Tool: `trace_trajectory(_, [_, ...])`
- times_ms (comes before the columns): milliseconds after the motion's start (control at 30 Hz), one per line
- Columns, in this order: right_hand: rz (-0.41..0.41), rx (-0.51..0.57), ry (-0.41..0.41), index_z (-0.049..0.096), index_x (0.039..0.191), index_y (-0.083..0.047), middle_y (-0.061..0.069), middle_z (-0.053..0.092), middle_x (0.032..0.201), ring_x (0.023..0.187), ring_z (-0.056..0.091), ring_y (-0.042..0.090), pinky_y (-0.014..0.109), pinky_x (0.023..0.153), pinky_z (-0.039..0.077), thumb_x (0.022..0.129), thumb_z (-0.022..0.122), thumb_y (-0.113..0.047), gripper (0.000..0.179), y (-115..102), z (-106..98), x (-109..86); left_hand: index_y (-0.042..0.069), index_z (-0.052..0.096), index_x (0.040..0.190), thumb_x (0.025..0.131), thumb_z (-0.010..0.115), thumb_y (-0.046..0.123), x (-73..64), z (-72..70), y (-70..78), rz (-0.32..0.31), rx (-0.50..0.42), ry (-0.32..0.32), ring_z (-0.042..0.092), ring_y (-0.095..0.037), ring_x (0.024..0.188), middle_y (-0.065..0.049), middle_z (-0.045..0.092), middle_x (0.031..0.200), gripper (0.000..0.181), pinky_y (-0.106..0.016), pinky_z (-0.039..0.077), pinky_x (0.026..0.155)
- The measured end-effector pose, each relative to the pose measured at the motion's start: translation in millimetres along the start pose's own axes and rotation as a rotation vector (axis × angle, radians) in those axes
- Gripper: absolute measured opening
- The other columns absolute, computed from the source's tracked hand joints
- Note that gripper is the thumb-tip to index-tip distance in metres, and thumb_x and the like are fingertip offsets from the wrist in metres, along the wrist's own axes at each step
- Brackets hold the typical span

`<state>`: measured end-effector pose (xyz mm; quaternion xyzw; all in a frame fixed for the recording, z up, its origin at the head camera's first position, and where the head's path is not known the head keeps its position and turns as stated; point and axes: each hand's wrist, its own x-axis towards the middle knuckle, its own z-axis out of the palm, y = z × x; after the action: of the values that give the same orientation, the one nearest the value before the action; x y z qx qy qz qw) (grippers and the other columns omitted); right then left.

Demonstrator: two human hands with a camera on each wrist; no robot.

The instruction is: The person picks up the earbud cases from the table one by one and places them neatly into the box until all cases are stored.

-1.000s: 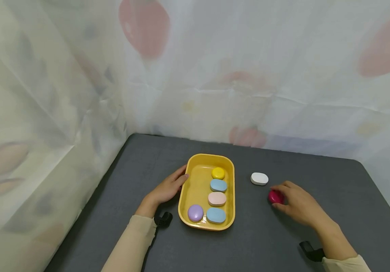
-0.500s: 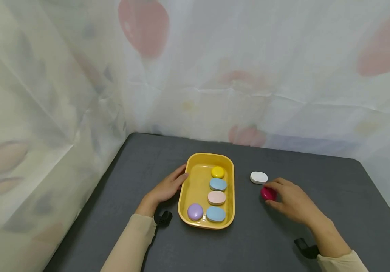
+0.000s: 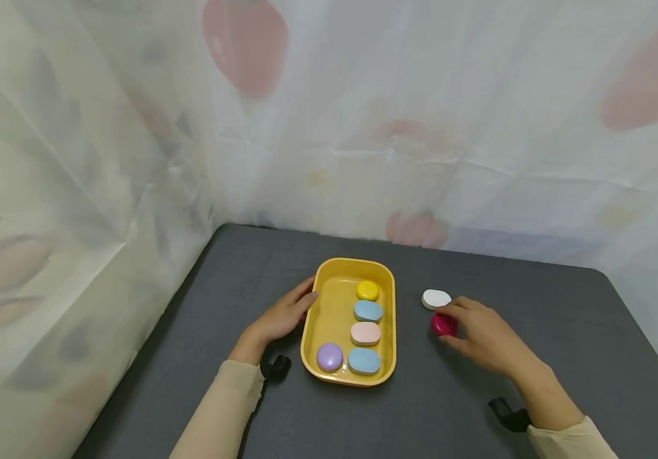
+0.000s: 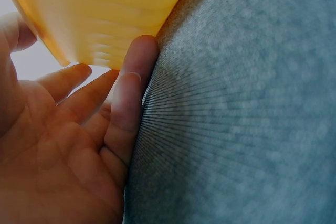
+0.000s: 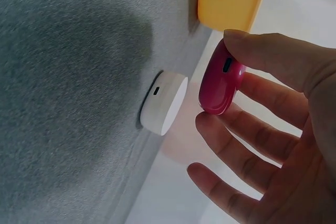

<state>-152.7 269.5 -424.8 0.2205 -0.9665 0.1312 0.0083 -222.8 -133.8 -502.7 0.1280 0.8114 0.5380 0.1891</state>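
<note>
Between thumb and fingertips my right hand (image 3: 489,336) pinches a glossy red earbud case (image 3: 442,324), held on edge with its charging slot showing in the right wrist view. Close beside it, a white oval earbud case (image 3: 435,299) lies on the table. My left hand (image 3: 280,317) grips the left side of a yellow tray (image 3: 329,306), thumb at the rim and fingers along the outer wall. Inside the tray, a yellow case (image 3: 368,291), two blue ones, and a pink case (image 3: 366,333) form a column at the right. A purple case (image 3: 329,357) sits at the near left.
The dark grey table (image 3: 421,408) meets a printed fabric curtain (image 3: 363,159) at its back and left. A black wrist strap mount (image 3: 276,370) sits at the left wrist and another (image 3: 509,415) at the right, close over the tabletop.
My right hand has moved left with the red earbud case, toward the tray and up beside the white case. The left hand and the tray stay where they were.
</note>
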Motion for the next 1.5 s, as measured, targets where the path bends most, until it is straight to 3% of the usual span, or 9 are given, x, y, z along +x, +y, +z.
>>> trace_trajectory(467, [-0.016,-0.009,-0.014,0.070,0.133,-0.011,0.011,0.068,0.127,0.107,0.066,0.029,0.051,0.088,0.057,0.087,0.086,-0.024,0.050,-14,-4,10.3,0.038,0.025,0.164,0.112,0.040,0.047,-1.0,0.0,1.4,0.006,0.021,0.013,0.053,-0.027,0.139,-0.001,0.033,0.169,0.055,-0.047,0.053,0.105])
trace_trajectory(1067, [-0.071,-0.018,-0.008,0.072,0.130,-0.015,0.005,0.068,0.121,0.101,0.065,0.023,0.047,0.086,0.058,0.086,0.087,-0.024,0.048,-32,-6,20.7,0.038,0.026,0.164,0.110,0.041,0.053,-1.8,-0.2,0.3,0.022,0.009,0.013,0.056,-0.026,0.135,-0.002,0.034,0.168,0.058,-0.047,0.052,0.105])
trace_trajectory(1500, [-0.093,-0.017,-0.023,0.073,0.130,-0.014,0.004,0.068,0.121,0.100,0.065,0.020,0.042,0.085,0.058,0.087,0.086,-0.026,0.047,-43,-6,28.0,0.037,0.026,0.164,0.112,0.041,0.049,-1.1,-1.3,-1.9,0.024,-0.006,0.005,0.051,-0.027,0.142,-0.002,0.032,0.169,0.056,-0.049,0.051,0.109])
